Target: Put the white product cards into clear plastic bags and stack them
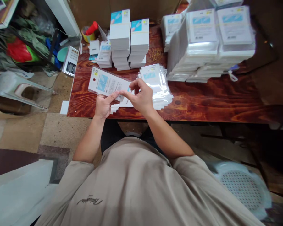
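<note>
the left hand [103, 105] is gripping the near end of a flat rectangular printed card [108, 84], thumb lying across its face, holding it tilted above the near edge of the glossy wood-grain table [202, 100]. the right hand [141, 98] is pinching the card's right end with curled fingertips. a fanned pile of clear plastic sleeves [157, 83] is lying just right of the hands. banded white card stacks [129, 40] are standing farther back.

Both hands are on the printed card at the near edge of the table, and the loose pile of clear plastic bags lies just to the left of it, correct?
Not quite: the head view shows the clear plastic bags lying to the right of the printed card, not the left. The rest holds: the left hand and right hand both grip the card at the near edge of the table.
</note>
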Demonstrator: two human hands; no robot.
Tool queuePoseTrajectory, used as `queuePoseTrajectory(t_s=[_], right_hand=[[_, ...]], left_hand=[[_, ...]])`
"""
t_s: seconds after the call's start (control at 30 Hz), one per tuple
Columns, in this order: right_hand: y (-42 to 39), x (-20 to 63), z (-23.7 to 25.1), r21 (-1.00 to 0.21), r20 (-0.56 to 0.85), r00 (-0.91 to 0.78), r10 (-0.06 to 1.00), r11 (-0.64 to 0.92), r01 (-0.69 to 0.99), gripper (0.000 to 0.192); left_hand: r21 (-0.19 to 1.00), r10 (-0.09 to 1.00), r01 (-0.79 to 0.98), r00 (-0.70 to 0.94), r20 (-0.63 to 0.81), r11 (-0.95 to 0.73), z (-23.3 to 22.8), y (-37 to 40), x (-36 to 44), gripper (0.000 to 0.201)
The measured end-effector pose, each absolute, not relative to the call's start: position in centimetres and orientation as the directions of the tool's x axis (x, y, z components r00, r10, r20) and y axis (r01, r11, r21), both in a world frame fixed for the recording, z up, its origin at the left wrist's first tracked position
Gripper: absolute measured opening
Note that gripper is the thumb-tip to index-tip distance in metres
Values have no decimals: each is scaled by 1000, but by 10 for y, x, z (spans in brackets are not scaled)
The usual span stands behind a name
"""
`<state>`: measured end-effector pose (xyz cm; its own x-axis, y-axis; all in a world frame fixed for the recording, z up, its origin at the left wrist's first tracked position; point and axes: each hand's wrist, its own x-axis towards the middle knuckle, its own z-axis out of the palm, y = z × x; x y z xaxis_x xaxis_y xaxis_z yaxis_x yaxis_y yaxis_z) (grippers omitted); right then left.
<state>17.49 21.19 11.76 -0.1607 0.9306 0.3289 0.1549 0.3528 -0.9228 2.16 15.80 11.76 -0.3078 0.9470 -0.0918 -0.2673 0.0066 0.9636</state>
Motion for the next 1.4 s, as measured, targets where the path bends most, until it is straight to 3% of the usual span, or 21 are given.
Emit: queuePoseTrajectory(t_s=[0.13, 0.2, 0.27, 0.33, 0.4, 0.47, 0.53, 0.6, 0.7, 0.77, 0.87, 1.03, 1.1, 1.17, 1.23, 1.3, 1.4], right_hand=[[236, 193, 101, -897, 341, -230, 911, 389, 209, 40], [249, 212, 87, -897, 311, -188, 932, 353, 265, 31], [260, 234, 74, -854, 323, -17, 946, 299, 426, 28], [264, 252, 66, -740, 354, 126, 927, 196, 643, 29], [259, 258, 66, -586, 385, 176, 906, 93, 805, 33], [248, 250, 75, -458, 385, 59, 921, 135, 879, 36], [235, 232, 89, -371, 331, -255, 909, 374, 850, 35], [225, 209, 103, -291, 211, -605, 768, 640, 711, 35], [217, 184, 118, -188, -26, -812, 583, 795, 577, 35], [217, 177, 123, -137, -124, -835, 536, 824, 550, 24], [217, 179, 126, -74, -167, -855, 491, 859, 507, 27], [205, 186, 121, -62, -125, -886, 446, 888, 455, 28], [197, 187, 118, -41, -135, -896, 422, 902, 431, 29], [190, 188, 117, -37, -144, -904, 403, 911, 412, 35], [185, 189, 119, -50, -152, -903, 402, 909, 413, 35], [183, 191, 120, -75, -169, -896, 410, 901, 426, 35], [184, 198, 120, -124, -185, -886, 424, 885, 449, 33]], left_hand=[[992, 966, -10, -223, -128, 129, 114, 167, 3, 50], [950, 938, 251, -333, -93, 183, 107, 174, -15, 50], [763, 852, 580, -517, 74, 285, 99, 180, -35, 46], [540, 795, 723, -587, 153, 431, 91, 185, -56, 55], [504, 794, 706, -604, 63, 497, 83, 189, -72, 60], [572, 803, 648, -595, -31, 503, 78, 193, -83, 50], [636, 810, 598, -582, -72, 487, 76, 196, -88, 39], [672, 816, 565, -569, -104, 479, 75, 200, -90, 33], [693, 831, 559, -546, -107, 456, 76, 202, -92, 26], [715, 845, 558, -527, -85, 420, 78, 201, -93, 18], [724, 863, 576, -503, -53, 380, 82, 196, -94, 7], [596, 860, 727, -497, 114, 341, 99, 184, -87, 18], [631, 834, 720, -513, 202, 290, 101, 185, -82, 16], [794, 798, 565, -573, 185, 222, 99, 190, -77, 10], [944, 777, 296, -625, 74, 147, 96, 197, -72, 9], [993, 765, 76, -643, -18, 87, 93, 202, -67, 14], [999, 733, -40, -678, -47, 27, 94, 205, -61, 20]])
